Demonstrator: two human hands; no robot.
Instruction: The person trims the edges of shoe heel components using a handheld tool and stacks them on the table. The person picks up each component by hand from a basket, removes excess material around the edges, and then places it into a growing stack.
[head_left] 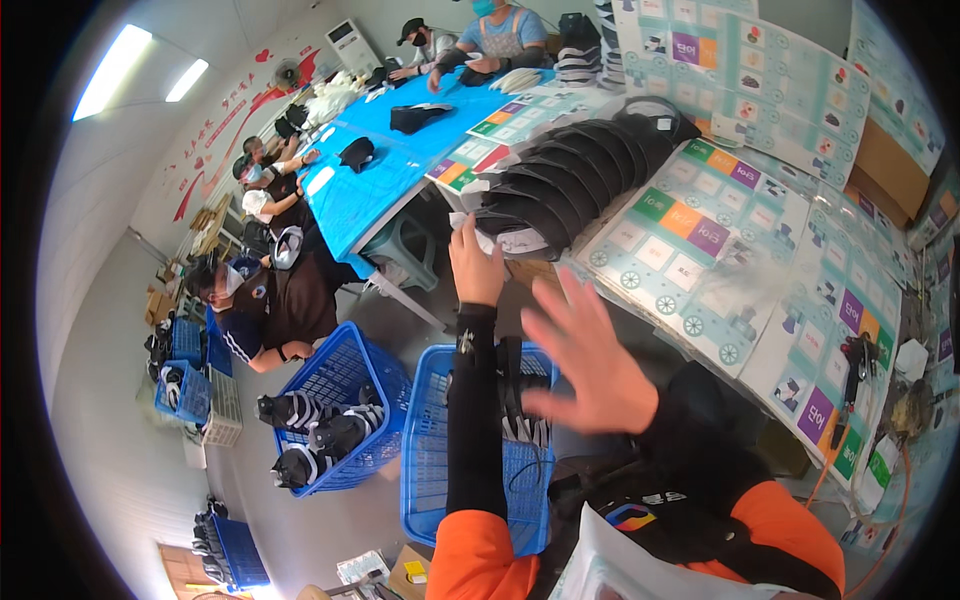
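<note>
A long row of nested black caps [590, 170] lies on the table at the upper middle, with white lining or paper showing at its near end. My left hand [476, 262] reaches up to that end, its fingers closed on the edge of the nearest cap beside a white piece. The fingertips are partly hidden there. Lower and to the right, my right hand [592, 352] hangs in the air with its fingers spread and nothing in it. It is slightly blurred and apart from the caps.
Printed boards [690, 240] cover the table on the right. Below my arms stands a blue basket [425, 450]; another blue basket [335, 375] holds dark caps. Several people sit around a blue-covered table [400, 165]. A cord [905, 500] hangs at the right.
</note>
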